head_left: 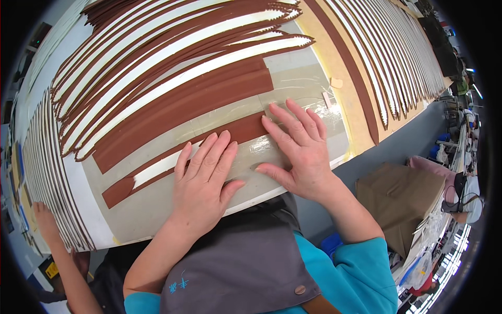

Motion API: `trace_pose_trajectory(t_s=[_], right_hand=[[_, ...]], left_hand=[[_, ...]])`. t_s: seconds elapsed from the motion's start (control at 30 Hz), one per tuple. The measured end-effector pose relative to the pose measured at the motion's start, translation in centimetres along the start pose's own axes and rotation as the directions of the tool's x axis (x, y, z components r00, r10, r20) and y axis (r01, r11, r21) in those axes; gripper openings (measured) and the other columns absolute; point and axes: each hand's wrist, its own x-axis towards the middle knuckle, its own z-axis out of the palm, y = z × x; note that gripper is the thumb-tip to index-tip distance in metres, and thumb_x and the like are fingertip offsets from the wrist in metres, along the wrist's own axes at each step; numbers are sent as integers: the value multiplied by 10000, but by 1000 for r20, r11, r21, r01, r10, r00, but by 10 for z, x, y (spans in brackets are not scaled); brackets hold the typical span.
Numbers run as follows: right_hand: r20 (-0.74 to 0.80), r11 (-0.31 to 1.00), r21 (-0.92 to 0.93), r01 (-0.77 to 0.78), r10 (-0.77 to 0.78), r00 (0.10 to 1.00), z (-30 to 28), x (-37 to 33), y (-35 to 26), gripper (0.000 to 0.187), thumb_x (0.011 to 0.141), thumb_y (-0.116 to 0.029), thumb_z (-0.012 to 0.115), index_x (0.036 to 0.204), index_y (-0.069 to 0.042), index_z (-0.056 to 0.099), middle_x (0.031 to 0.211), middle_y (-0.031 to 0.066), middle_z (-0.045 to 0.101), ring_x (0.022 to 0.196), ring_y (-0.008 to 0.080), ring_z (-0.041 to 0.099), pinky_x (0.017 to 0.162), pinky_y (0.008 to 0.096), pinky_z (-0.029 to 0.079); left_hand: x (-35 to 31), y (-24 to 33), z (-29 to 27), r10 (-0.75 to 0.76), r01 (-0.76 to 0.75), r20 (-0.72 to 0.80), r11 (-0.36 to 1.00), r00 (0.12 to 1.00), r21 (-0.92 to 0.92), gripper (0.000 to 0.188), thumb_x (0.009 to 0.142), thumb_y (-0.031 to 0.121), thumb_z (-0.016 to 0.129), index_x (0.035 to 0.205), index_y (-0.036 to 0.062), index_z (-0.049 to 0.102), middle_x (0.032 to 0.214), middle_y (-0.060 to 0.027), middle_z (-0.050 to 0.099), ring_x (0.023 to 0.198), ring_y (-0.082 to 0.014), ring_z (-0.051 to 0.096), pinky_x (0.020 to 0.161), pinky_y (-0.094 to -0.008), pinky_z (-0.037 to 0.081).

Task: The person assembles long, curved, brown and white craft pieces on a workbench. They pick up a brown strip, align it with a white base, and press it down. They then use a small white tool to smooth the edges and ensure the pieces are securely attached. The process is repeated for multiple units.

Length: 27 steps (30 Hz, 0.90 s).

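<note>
A reddish-brown strip of material [246,127] lies on a glossy, see-through sheet [178,217] in front of me, with a white band along its left part. The brown edge is folded over the white at the left end. My left hand [204,175] rests flat on the strip's middle, fingers stretched out and hiding part of the white band. At the strip's right end, my right hand [300,149] is spread open, its fingertips on or just beside the brown edge. A wider brown piece [188,110] lies just beyond, apart from both hands.
Piled brown-and-white strips [172,70] with zigzag ends fill the far left. More strips [384,57] lie in rows on a tan board at right. A co-worker's hand [46,222] touches strips at far left. A brown cloth-covered stack [400,201] stands past the table's right edge.
</note>
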Motion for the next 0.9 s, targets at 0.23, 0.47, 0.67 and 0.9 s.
trace_pose_trajectory(t_s=[0.23,0.47,0.67,0.9], right_hand=[[46,1000,-25,11,-10,999,1,1,1,781,876,-475,804,1518,-86,589,1632,106,495,1565,369,362,1250,559,244],[112,973,-172,154,-136,984,-10,18,0,618,874,-359,812,1375,-26,672,1546,84,582,1523,314,441,1242,561,290],[192,960,-172,220,-186,964,-7,24,-24,707,881,-366,795,1470,-25,602,1582,98,548,1525,311,437,1260,558,278],[238,952,-157,261,-220,946,-5,23,-16,766,896,-407,768,1546,-72,542,1642,79,492,1528,267,443,1286,536,268]], left_hand=[[2,4,1,-9,10,-14,999,1000,30,662,961,402,724,1518,84,562,1625,-69,506,1514,-256,449,1265,-512,252],[-3,3,-1,-12,10,-33,998,999,-64,680,959,353,737,1538,62,530,1624,-97,508,1523,-291,439,1258,-523,291],[-4,-1,11,-5,-13,-159,994,987,-111,666,967,380,727,1515,45,549,1593,-113,528,1489,-299,461,1254,-491,325],[-5,0,13,3,-14,-134,997,991,-80,750,966,434,718,1537,-4,505,1640,-168,466,1547,-328,391,1281,-505,276]])
